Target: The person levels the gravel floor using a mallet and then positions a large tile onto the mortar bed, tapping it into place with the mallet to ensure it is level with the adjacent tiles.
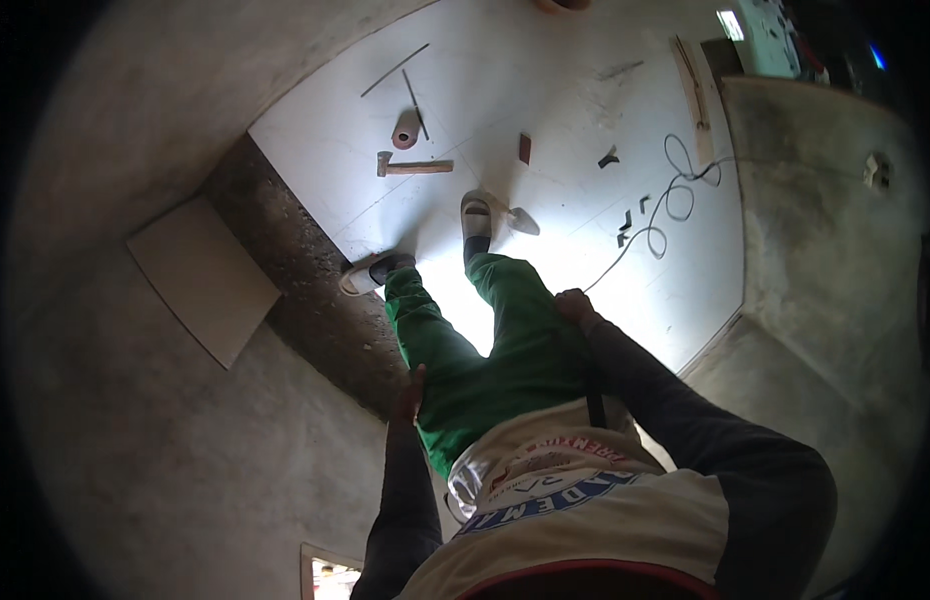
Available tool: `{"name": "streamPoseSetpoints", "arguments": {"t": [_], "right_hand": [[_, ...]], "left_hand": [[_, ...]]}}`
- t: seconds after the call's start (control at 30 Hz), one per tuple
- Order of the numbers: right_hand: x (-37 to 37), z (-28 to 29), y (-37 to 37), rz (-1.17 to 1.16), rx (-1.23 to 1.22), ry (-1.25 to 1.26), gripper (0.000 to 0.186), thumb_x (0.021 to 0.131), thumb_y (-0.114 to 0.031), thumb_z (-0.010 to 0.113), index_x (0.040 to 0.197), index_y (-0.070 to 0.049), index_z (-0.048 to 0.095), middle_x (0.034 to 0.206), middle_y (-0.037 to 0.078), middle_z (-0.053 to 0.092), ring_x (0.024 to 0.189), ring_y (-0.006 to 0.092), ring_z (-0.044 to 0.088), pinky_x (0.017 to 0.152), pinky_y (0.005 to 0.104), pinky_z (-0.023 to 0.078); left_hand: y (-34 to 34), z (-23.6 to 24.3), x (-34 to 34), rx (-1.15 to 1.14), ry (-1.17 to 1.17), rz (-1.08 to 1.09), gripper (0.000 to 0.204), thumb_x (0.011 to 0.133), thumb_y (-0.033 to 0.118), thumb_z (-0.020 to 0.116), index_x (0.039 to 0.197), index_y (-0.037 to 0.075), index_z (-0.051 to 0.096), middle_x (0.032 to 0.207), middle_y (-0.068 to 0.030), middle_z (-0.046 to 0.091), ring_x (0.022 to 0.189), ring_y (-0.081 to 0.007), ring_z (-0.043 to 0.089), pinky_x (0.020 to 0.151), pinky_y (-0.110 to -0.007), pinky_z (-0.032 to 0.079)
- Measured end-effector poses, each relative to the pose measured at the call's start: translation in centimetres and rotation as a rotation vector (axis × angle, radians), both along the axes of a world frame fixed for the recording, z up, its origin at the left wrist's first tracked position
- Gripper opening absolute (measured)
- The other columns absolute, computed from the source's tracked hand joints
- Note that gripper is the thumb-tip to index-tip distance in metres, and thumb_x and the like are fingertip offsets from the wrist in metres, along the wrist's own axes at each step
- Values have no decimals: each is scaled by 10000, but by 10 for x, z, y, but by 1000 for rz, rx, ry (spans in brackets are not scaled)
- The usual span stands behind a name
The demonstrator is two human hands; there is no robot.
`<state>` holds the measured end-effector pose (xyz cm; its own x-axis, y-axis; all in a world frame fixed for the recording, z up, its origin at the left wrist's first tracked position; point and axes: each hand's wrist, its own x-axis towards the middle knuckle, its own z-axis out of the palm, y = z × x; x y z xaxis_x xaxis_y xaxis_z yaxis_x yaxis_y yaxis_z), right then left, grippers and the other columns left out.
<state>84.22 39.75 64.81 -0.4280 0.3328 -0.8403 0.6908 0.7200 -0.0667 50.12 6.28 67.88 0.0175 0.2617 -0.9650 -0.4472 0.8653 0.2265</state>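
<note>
My right hand (575, 303) is closed in front of my right thigh, where the end of a thin grey cable (657, 232) reaches it. Whether it also grips a tool is hidden. Down at my left thigh, my left hand (415, 393) lies against the green trousers (455, 400) with its fingers stretched and nothing visible in it. On the white floor ahead are a hatchet (417, 167) with a wooden handle, a roll (406, 130), two thin strips (395, 70) and a small reddish-brown block (525, 148). Several small dark angled pieces (625, 230) lie near the cable.
The cable loops across the floor toward a socket box (875, 170) on the right wall. Long wooden strips (693, 100) lie near that wall. At left, a strip of rough dark ground (285, 240) borders the white floor, and a flat panel (205, 280) stands by the wall.
</note>
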Motion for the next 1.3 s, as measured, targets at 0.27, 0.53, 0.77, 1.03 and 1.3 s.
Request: {"name": "streamPoseSetpoints", "arguments": {"t": [0.27,0.53,0.77,1.03,1.3], "right_hand": [[79,83,30,-931,-15,418,323,913,-316,629,958,-30,770,908,196,752,834,322,732,770,415,569],[206,0,-23,-647,248,345,178,845,-307,677,737,-166,694,649,74,662,643,292,702,579,458,540],[187,46,77,-1749,-66,590,191,894,-249,722,836,-71,688,748,114,716,626,256,698,541,409,551],[238,116,325,-2307,-74,1003,236,986,-274,661,1015,-42,692,839,91,725,692,183,703,604,325,570],[335,102,402,-2523,-84,762,223,984,-276,673,1035,-59,660,854,124,731,661,212,709,556,347,568]], "left_hand": [[126,130,23,138,-81,208,746,995,590,596,1427,-16,554,1367,-156,629,1193,-207,613,1049,-368,461],[286,192,-3,3,476,-720,548,991,535,632,1135,19,749,946,-99,748,820,-170,687,697,-396,519],[299,161,6,138,652,-798,474,984,474,642,997,13,748,837,-85,731,688,-150,666,589,-367,489],[396,96,33,152,627,-1372,358,958,378,654,984,34,748,826,-67,736,657,-150,671,563,-340,496],[766,73,106,422,683,-1005,244,932,281,666,970,55,749,815,-49,742,626,-149,676,537,-314,503]]}}
